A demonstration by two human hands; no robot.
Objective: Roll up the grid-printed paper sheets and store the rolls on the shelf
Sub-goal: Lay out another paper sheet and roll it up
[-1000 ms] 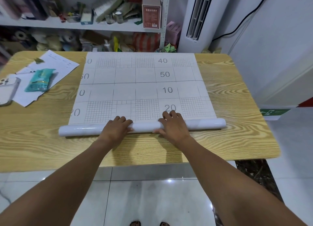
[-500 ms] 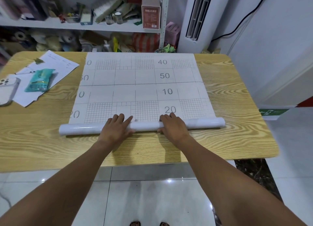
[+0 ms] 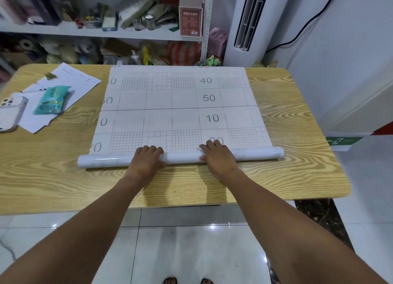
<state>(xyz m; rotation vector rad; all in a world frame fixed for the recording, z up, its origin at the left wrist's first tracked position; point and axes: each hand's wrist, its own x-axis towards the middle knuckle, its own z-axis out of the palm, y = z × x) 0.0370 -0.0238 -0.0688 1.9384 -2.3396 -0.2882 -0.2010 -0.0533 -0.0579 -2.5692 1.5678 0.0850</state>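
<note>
My left hand [image 3: 146, 161] is curled over the roll [image 3: 255, 154], fingers draped across its top and thumb tucked at the near side. My right hand [image 3: 219, 158] grasps it the same way a little further along, its fingertips reaching past onto the flat paper. The roll lies crosswise on the table [image 3: 53, 177] towards my edge. Most of the grid-printed sheet [image 3: 159, 100] is spread flat beyond it, out to the far edge. I judge I'm early in the rolling step, with storing not yet begun. The next move calls for both hands pushing forward evenly, keeping the ends level so the roll doesn't cone, then a fresh grip. The shelf [image 3: 63, 29] stands behind the table.
</note>
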